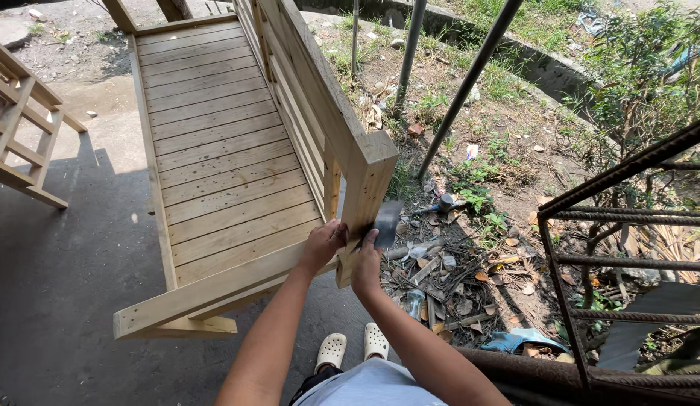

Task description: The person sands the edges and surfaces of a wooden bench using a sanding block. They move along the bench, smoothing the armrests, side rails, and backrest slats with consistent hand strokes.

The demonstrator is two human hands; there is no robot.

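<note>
1. Your left hand [322,242] presses flat against the near face of the corner post [365,203] of a wooden bench [214,150], fingers curled onto the wood, gripping nothing loose.
2. Your right hand [367,263] is closed on a sheet of sandpaper [387,222], thumb on top and fingers behind. The two hands sit just beside each other on the post, not touching as far as can be seen.
3. The sandpaper is a dark grey, matte, roughly rectangular sheet, slightly curved. It lies against the outer right face of the post, near the lower half. Its long axis runs up and down along the post, top edge leaning a little to the right.
4. The bench is pale, unfinished softwood with visible grain and knots. The seat is made of parallel slats, which run across it, left to right in view. The bench's long axis runs away from you, toward the top of the frame.
5. The backrest [305,83], built of flat boards on edge, stands along the right side; the post is square in section with crisp corners.
6. The bench stands on smooth grey concrete floor [64,256], half in shade.
7. To the right: bare soil strewn with dry leaves, wood scraps [432,271] and litter. Rusty ribbed steel bars [621,214] form a frame at the right edge.
8. Your feet wear cream perforated clogs [353,347], directly below the hands.
9. A second pale wooden frame [22,128] stands at the far left, well apart.
</note>
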